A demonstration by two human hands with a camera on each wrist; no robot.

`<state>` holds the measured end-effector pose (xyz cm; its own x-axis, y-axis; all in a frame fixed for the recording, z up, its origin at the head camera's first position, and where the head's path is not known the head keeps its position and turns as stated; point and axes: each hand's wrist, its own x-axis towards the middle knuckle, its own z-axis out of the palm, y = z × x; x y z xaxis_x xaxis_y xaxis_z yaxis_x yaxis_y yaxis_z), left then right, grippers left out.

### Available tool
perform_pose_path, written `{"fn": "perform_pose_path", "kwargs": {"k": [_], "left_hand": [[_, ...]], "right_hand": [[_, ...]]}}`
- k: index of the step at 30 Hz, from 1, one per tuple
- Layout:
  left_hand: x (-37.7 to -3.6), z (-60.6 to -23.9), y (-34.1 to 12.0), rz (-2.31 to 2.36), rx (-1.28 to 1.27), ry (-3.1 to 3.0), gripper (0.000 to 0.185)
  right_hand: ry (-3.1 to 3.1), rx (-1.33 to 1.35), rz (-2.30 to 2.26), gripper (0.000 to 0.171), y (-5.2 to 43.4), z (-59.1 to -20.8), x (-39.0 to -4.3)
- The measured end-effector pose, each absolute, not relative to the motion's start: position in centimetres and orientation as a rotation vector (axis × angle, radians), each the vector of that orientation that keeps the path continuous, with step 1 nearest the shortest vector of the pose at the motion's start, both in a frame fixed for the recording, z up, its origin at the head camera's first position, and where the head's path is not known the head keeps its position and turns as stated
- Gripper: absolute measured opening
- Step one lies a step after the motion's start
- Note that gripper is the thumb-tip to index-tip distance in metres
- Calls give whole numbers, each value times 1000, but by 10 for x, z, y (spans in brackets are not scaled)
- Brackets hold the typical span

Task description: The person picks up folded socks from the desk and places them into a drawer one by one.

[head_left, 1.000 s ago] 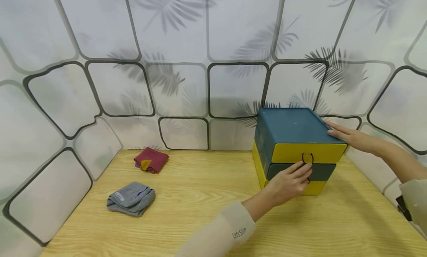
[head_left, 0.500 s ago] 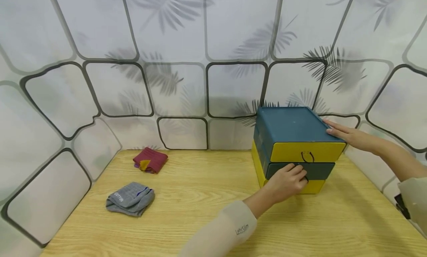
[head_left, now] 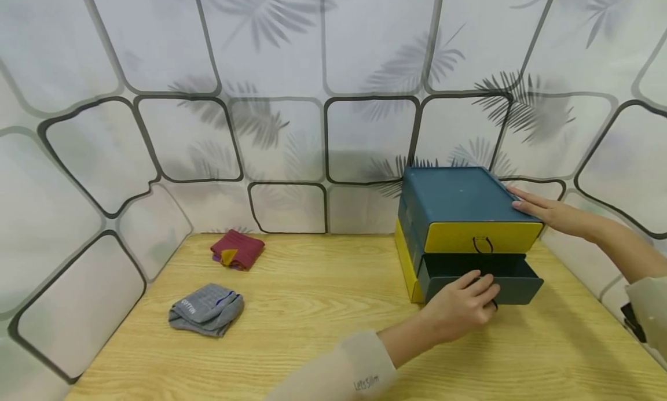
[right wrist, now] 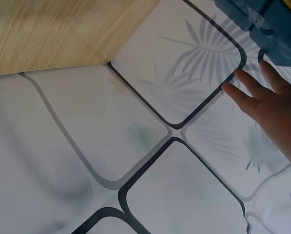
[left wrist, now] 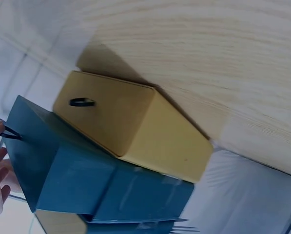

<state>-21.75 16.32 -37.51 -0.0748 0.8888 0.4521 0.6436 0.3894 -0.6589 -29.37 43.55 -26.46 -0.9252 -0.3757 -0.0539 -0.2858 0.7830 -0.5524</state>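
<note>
Box: small two-tone chest (head_left: 458, 216), teal top, yellow upper drawer front (head_left: 482, 237), stands at the far right of the bench (head_left: 312, 331), back against the patterned wall (head_left: 312, 129).
Drawer: teal lower drawer (head_left: 482, 279) pulled partway out toward the viewer; inside dark, contents cannot be told.
Left grip: left hand (head_left: 461, 305) at the drawer's front face, fingers curled on its black loop handle (head_left: 492, 304); knuckles up, thumb side toward the box. Left wrist view shows only fingertips at the frame edge with the thin loop (left wrist: 11, 134) between them.
Left arm: beige sleeve (head_left: 344, 372) runs in from the lower middle, forearm angled up and right to the drawer.
Right grip: right hand (head_left: 547, 213) lies flat on the box's top right edge, fingers straight and together, holding nothing, only pressing. Right wrist view shows spread straight fingers (right wrist: 255, 92) beside the teal corner.
Right arm: comes in from the right edge, forearm nearly level.
Room by left grip: bare bench in front of the drawer and to its left; bench's right edge close on the far side of the box.
Edges: wall just behind the box, wall panel just right of the right hand.
Away from grips: grey sock (head_left: 205, 309) and red cloth (head_left: 237, 249), well apart to the left, near the left wall.
</note>
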Motion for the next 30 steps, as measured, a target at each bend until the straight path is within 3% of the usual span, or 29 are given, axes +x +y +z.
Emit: {"fn": "perform_pose_path", "kwargs": {"k": [9, 18, 30], "left_hand": [[-189, -374, 163, 334, -1383, -1785, 33], [-151, -361, 151, 233, -1418, -1772, 50], [-145, -384, 165, 58, -1317, -1571, 58]], "right_hand": [[2829, -517, -817, 64, 435, -264, -294], [2836, -522, -813, 63, 435, -266, -293], [2856, -484, -775, 63, 435, -265, -294]]}}
